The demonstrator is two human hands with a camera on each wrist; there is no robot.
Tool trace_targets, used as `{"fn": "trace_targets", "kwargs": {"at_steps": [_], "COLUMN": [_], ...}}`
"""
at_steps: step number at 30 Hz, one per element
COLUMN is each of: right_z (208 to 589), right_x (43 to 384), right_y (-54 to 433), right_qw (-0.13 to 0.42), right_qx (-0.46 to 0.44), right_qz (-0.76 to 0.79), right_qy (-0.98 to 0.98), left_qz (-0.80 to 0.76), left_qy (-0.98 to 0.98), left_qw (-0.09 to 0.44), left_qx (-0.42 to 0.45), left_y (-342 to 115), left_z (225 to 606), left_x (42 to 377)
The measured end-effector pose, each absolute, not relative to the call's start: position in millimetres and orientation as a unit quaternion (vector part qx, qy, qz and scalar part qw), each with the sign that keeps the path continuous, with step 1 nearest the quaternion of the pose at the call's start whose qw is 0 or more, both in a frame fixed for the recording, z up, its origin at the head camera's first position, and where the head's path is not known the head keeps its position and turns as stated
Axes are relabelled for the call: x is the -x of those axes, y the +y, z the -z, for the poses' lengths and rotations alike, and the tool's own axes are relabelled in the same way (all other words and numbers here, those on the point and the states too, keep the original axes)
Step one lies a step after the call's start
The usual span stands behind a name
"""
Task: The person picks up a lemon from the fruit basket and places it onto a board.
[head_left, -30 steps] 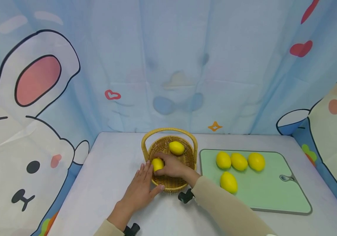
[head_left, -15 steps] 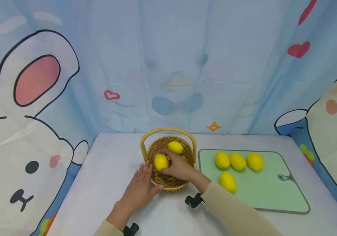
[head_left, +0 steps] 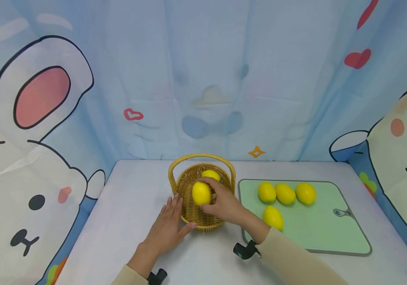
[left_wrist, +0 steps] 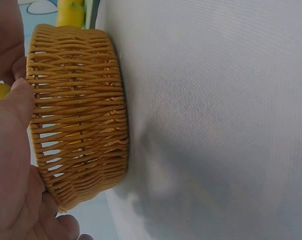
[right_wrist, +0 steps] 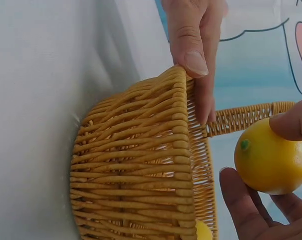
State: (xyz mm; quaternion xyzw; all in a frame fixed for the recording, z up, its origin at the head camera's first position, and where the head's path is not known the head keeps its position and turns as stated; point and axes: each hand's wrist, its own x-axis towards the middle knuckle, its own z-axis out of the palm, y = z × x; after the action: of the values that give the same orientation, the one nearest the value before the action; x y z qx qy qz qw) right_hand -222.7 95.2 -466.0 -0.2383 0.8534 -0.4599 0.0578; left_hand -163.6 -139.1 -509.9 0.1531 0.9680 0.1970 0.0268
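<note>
Right hand [head_left: 223, 202] grasping a yellow lemon [head_left: 201, 193] between thumb and fingers, lower centre of head view, raised above rim of wicker basket [head_left: 205, 225]; left hand [head_left: 168, 228] unclenched, fingers straight against basket's left side, thumb at near rim; second lemon [head_left: 210, 174] inside, partly hidden; four more lemons [head_left: 286, 194] on green board [head_left: 326, 233], lower right.
</note>
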Motion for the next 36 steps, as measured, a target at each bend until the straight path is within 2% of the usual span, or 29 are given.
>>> {"fn": "trace_targets", "kwargs": {"at_steps": [28, 36], "right_z": [446.1, 447.4], "right_x": [191.5, 188.6], "right_y": [158.1, 202.3], "right_qw": [0.053, 0.006], "right_qx": [0.217, 0.183], "right_qz": [0.545, 0.516], "right_qy": [0.808, 0.837], "left_qz": [-0.199, -0.205], "left_qy": [0.969, 0.967], "left_qw": [0.026, 0.026], "left_qx": [-0.147, -0.146], "left_y": [-138.4, -137.6], "left_z": [509.9, 510.6], "left_x": [162.5, 161.8]}}
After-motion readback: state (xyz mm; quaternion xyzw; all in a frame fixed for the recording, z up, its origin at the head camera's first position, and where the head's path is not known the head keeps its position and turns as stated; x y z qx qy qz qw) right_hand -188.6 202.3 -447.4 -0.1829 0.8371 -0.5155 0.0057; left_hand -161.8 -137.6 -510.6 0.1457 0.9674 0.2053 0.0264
